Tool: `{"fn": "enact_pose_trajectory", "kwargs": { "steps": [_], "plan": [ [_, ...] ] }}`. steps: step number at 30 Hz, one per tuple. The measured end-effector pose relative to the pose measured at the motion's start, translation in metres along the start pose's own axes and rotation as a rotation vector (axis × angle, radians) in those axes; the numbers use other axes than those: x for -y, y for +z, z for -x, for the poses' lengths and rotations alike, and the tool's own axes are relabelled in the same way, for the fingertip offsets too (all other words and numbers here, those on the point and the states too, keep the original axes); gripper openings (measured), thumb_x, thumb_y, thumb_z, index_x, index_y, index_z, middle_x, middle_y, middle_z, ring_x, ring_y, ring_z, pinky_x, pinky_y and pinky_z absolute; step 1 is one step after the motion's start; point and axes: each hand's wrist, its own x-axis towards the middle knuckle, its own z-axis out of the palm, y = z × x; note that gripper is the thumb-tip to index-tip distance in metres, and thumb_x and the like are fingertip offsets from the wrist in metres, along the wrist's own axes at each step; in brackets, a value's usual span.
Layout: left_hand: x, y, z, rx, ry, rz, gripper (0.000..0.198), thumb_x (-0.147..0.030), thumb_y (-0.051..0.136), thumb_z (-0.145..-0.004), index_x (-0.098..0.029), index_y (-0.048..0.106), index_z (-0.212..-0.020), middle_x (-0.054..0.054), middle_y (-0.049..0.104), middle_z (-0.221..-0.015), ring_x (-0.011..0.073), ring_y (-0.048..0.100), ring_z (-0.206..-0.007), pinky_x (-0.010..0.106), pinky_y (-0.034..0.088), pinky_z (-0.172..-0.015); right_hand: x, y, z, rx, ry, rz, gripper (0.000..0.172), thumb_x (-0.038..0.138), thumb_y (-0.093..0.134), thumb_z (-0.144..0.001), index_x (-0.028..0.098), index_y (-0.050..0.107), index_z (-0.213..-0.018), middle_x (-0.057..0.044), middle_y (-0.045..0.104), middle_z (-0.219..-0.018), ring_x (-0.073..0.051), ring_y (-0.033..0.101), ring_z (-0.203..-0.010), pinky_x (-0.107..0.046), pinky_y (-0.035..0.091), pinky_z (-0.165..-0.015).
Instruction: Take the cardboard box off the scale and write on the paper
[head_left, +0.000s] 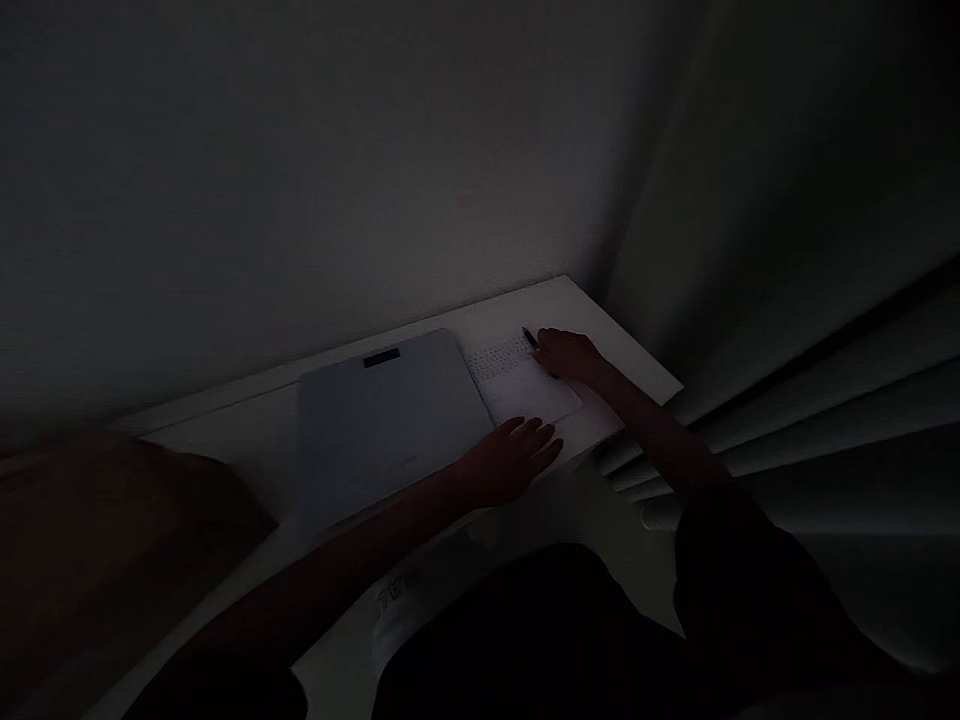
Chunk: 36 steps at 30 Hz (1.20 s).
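The scene is very dark. My right hand (570,356) holds a dark pen (530,339) with its tip over a white sheet of paper (525,395) that carries lines of print or writing. My left hand (517,455) rests flat, fingers apart, on the near edge of that paper. Both lie on a white desk (247,430) that runs into the room's corner. Left of the paper lies a closed grey laptop or flat case (382,420) with a small dark label near its far edge.
A plain wall rises right behind the desk. At the right hang pale curtain folds or blind slats (787,400). A dark brownish shape (112,530) fills the left foreground. My dark clothing covers the bottom of the view.
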Motion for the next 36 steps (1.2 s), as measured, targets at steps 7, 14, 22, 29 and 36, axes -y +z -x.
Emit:
{"fn": "enact_pose_trajectory", "kwargs": {
  "steps": [7,14,22,29,36],
  "plan": [
    [-0.004,0.019,-0.016,0.056,-0.135,0.165,0.049,-0.023,0.043,-0.098,-0.011,0.048,-0.146,0.018,0.042,-0.151,0.0341,0.042,-0.138,0.046,0.036,-0.112,0.0,0.001,-0.009,0.008,-0.05,-0.05,0.023,0.031,0.05,-0.103,0.012,0.055,-0.116,-0.01,0.065,-0.105,-0.022,0.058,-0.085,-0.031,0.029,-0.06],
    [-0.005,0.026,-0.01,0.002,-0.184,0.249,0.048,-0.023,0.035,-0.102,-0.007,0.048,-0.145,0.02,0.043,-0.15,0.0341,0.042,-0.139,0.048,0.035,-0.113,-0.015,-0.006,-0.01,-0.059,-0.129,-0.289,0.022,0.017,0.05,-0.098,0.013,0.054,-0.119,-0.005,0.061,-0.088,-0.015,0.05,-0.069,-0.025,0.031,-0.06],
    [-0.008,0.029,-0.009,0.033,-0.164,0.218,0.049,-0.027,0.036,-0.103,-0.007,0.043,-0.146,0.023,0.039,-0.151,0.0366,0.039,-0.141,0.05,0.031,-0.115,-0.02,0.013,-0.032,-0.197,-0.166,-1.32,0.02,0.021,0.042,-0.1,0.009,0.056,-0.109,-0.004,0.064,-0.087,-0.011,0.065,-0.082,-0.02,0.05,-0.074],
    [-0.009,0.027,-0.009,-0.028,-0.152,0.171,0.047,-0.023,0.034,-0.102,-0.003,0.049,-0.142,0.026,0.044,-0.146,0.0389,0.045,-0.136,0.05,0.036,-0.11,-0.008,0.019,-0.024,-0.376,-0.194,-1.068,0.029,0.032,0.068,-0.092,0.01,0.061,-0.073,-0.001,0.055,-0.071,-0.008,0.053,-0.066,-0.017,0.044,-0.061],
    [-0.01,0.027,-0.01,-0.01,-0.182,0.151,0.048,-0.022,0.036,-0.1,-0.005,0.049,-0.143,0.023,0.045,-0.147,0.0371,0.044,-0.136,0.049,0.038,-0.109,-0.008,0.025,-0.023,-0.074,-0.119,-1.251,0.031,0.034,0.043,-0.107,0.008,0.06,-0.109,-0.002,0.06,-0.065,-0.01,0.054,-0.054,-0.017,0.04,-0.048]
  ]
}}
